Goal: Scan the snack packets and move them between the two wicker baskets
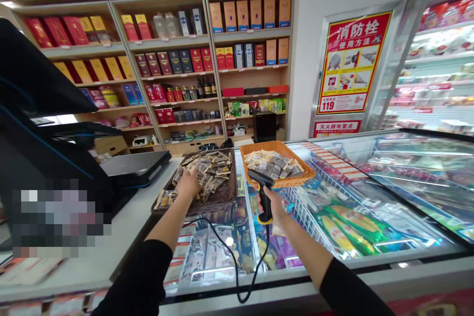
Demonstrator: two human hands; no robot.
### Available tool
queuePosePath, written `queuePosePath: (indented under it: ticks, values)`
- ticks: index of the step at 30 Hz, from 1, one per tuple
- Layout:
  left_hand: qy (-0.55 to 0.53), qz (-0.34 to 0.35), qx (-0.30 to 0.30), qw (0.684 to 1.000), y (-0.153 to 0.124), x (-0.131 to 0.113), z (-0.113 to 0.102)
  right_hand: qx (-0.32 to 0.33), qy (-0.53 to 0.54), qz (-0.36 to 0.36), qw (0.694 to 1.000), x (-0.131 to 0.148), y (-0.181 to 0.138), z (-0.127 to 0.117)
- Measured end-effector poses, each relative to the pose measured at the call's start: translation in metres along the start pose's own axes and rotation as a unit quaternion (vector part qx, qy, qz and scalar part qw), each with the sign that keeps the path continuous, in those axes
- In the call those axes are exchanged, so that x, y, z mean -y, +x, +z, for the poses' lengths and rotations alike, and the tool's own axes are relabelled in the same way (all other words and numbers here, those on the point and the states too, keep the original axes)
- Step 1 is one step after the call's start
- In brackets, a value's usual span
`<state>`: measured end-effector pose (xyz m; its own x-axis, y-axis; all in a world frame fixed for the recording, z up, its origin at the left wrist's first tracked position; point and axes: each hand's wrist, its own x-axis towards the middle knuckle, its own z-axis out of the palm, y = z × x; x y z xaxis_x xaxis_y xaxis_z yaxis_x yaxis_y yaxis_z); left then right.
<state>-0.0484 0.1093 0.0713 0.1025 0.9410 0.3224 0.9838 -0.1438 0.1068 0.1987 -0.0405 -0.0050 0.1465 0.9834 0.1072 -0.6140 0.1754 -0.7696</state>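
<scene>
My left hand reaches into a dark brown wicker basket full of small snack packets, fingers curled over the packets; what it grips is hidden. My right hand is wrapped round the handle of a black barcode scanner with a yellow base. The scanner head points toward an orange wicker basket holding more small packets. A black cable runs from the scanner down toward me. Both baskets rest on the glass lid of a chest freezer.
A black till screen and printer stand on the white counter at left. Shelves of boxed bottles fill the back wall. A red fire-hydrant poster hangs at right, beside an upright chiller.
</scene>
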Motion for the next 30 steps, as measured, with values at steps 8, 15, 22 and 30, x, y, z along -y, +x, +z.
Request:
queuePosePath:
  ticks: [8, 15, 22, 30]
  values:
    - [-0.339, 0.008, -0.085, 0.937, 0.005, 0.004, 0.024, 0.002, 0.003, 0.016, 1.0, -0.011, -0.006, -0.001]
    - [-0.29, 0.213, 0.055, 0.931, 0.008, -0.001, 0.032, -0.004, -0.003, 0.01, 1.0, -0.006, -0.012, 0.0]
    - [-0.231, 0.263, 0.086, 0.933, 0.013, -0.016, 0.024, 0.0, 0.001, 0.007, 1.0, -0.004, -0.01, -0.001]
    - [-0.336, 0.124, 0.168, 0.918, 0.01, -0.021, 0.031, -0.004, 0.012, 0.022, 1.0, -0.008, -0.006, -0.002]
